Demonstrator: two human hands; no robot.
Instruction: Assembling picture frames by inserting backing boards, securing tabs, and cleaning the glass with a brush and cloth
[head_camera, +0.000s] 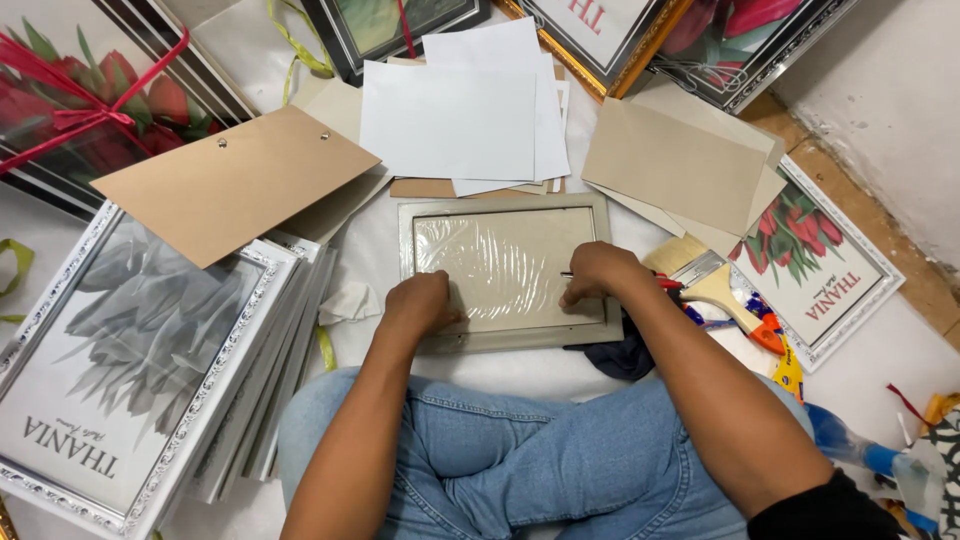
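Head camera, looking straight down at a person sitting cross-legged in blue jeans on a pale floor. Their right hand (598, 272) is closed around a thin metal tool (567, 275) with a red handle part (668, 283), its tip pressed against the back of a grey picture frame (505, 272) that lies face down in front of the knees. The left hand (420, 303) is curled into a loose fist holding nothing, knuckles pressing down on the frame's lower left edge, seemingly to keep it from sliding while the tool works. The frame's back panel is covered in crinkled clear film. Just right of the frame lie a wide paintbrush (705, 280) and a dark cloth (620, 355), close enough to reach without shifting. Above the frame sit loose white sheets (455, 115) and tan cardboard backing boards (235, 180) (one has two small metal studs), fanned out within arm's reach. On the left, a stack of silver frames (150, 370) with grey flower prints leans together; on the right, a single frame with red tulips (810, 265) lies flat beside the wall.
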